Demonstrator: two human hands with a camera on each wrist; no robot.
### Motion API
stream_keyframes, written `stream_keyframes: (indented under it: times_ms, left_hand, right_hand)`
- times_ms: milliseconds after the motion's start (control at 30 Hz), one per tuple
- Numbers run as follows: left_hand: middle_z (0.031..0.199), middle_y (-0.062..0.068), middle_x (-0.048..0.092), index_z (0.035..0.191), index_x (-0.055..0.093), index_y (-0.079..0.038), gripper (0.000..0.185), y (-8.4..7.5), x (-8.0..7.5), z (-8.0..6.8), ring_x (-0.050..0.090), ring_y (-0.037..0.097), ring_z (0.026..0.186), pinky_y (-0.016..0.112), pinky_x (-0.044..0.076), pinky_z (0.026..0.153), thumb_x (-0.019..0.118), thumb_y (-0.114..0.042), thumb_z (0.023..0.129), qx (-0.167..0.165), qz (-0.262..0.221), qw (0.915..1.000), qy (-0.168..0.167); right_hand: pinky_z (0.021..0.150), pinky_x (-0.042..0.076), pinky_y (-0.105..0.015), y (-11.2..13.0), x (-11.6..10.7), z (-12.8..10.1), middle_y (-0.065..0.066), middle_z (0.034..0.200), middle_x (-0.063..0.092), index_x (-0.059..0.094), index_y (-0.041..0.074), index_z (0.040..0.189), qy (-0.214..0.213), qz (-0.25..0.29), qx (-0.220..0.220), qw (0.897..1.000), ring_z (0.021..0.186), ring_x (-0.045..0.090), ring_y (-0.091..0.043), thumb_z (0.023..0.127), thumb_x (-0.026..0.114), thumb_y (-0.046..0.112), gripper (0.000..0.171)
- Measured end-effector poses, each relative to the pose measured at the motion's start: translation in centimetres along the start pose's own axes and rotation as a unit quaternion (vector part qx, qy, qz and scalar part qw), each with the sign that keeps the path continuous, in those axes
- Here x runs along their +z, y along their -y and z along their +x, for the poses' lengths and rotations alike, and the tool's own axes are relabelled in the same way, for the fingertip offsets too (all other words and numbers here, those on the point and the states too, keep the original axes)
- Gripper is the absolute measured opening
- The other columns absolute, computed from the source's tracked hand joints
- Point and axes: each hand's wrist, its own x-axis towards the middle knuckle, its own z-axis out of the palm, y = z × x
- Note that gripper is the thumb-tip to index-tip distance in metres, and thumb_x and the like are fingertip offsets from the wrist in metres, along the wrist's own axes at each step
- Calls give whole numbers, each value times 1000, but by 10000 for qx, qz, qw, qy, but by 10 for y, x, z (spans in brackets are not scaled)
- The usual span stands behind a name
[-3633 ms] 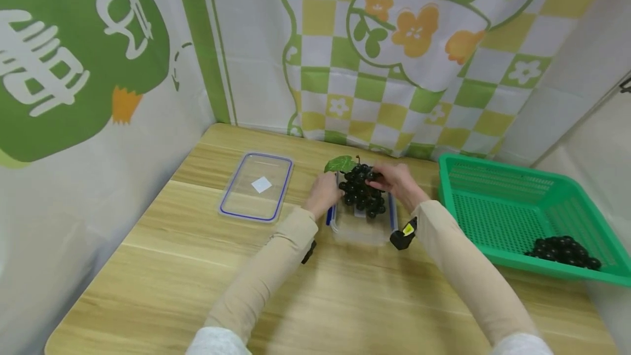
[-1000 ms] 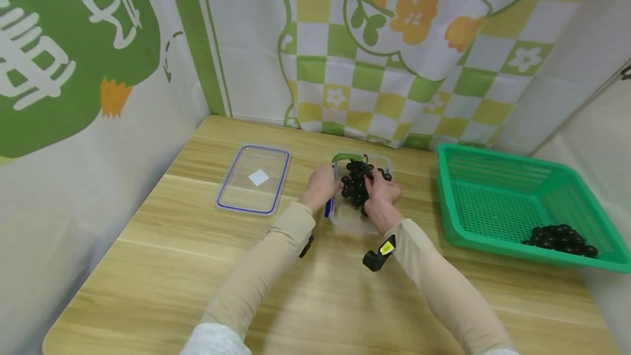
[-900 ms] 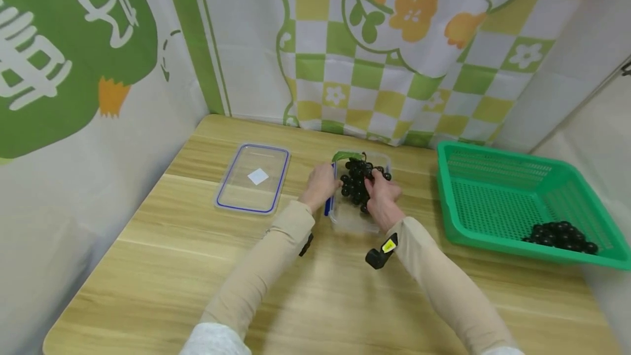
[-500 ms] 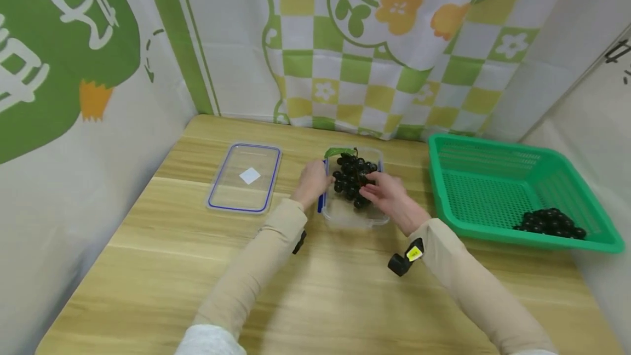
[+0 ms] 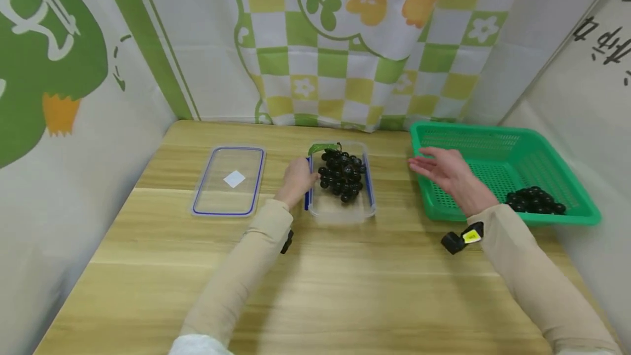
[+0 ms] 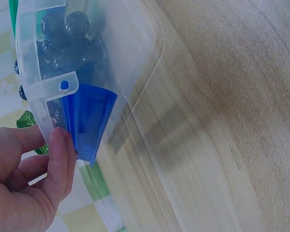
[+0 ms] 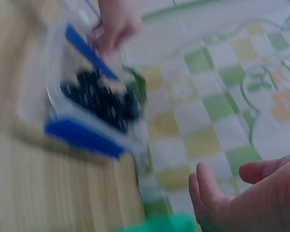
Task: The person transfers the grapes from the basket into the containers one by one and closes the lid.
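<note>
The left hand (image 5: 296,178) rests against the left side of the clear plastic box (image 5: 340,210), at about 9 o'clock from it. In the left wrist view, its fingers (image 6: 60,154) touch the box's rim beside the blue clip (image 6: 87,121). The fingers lie mostly straight, so this grip is loose, not wrapped around anything.

The right hand (image 5: 446,171) is in the air, with the fingers spread and relaxed. It holds nothing. It hangs over the near left corner of the green basket (image 5: 572,201), at about 3 o'clock from the box.

A bunch of dark grapes (image 5: 341,174) with a green leaf (image 5: 320,148) lies inside the clear box on the counter (image 5: 345,289). More dark grapes (image 5: 534,200) sit in the basket's right corner. The clear lid (image 5: 228,181) with a blue edge lies flat at 9 o'clock from the box.
</note>
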Motion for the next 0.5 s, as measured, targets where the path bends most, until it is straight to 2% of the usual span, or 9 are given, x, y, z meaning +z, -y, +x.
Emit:
stream_keyframes:
  times_ms: [100,200,433,500]
  left_hand:
    - [49,-1,41,64,50,-6,31,3,-4,-1,40,9,39,17,33,36,64,-18,90,-91,-93,9999,24]
    - [47,-1,40,67,53,-4,29,6,-8,-3,39,10,38,18,33,35,63,-17,91,-218,-153,9996,87]
    - [47,0,41,71,54,-1,28,12,-10,-6,39,10,37,18,34,35,62,-18,92,-381,-171,9990,143]
    - [46,0,40,71,56,0,29,13,-10,-7,38,10,36,18,33,34,61,-18,93,-407,-171,9989,168]
  right_hand:
    - [92,51,-23,20,-26,5,-12,118,41,11,11,150,-177,-55,17,9998,90,62,-15,97,46,12,64]
    - [87,54,-22,33,-51,12,-10,115,41,4,16,151,-438,-89,121,9989,73,65,-14,96,48,11,71]
    - [85,53,-18,42,-99,23,-9,113,41,-14,20,149,-1041,-424,303,9932,66,63,-11,96,48,17,81]
    - [84,54,-18,43,-110,24,-9,113,41,-14,19,149,-1195,-517,314,9910,65,62,-10,97,47,18,80]
